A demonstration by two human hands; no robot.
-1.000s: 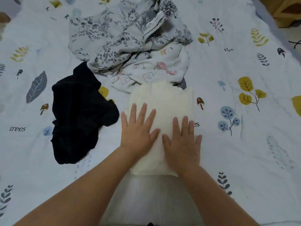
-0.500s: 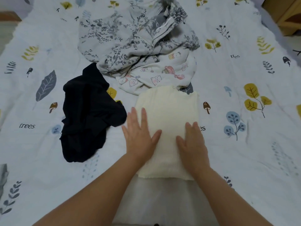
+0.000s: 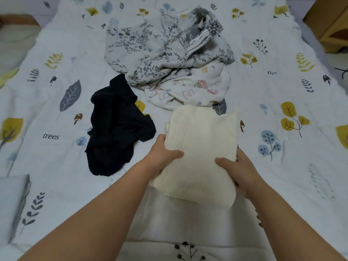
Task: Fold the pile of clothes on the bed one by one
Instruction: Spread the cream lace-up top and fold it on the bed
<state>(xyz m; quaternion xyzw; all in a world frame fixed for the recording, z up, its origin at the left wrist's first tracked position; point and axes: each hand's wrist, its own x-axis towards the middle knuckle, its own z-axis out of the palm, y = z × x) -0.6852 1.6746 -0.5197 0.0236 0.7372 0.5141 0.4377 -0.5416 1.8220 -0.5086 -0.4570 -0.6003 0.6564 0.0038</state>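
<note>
Cream top (image 3: 201, 147) — folded, gripped at both sides by left hand (image 3: 162, 157) and right hand (image 3: 239, 170). Beyond them, unfolded — black garment (image 3: 114, 127), floral garment (image 3: 160, 49), cartoon-print garment (image 3: 192, 91).

A single head-worn wide-angle view looks forward and down along the bed (image 3: 56, 166) from its near edge toward the far edge. The forearms enter from the bottom, close to the lens. The bed's far corners curve away, and its right edge shows at top right.
</note>
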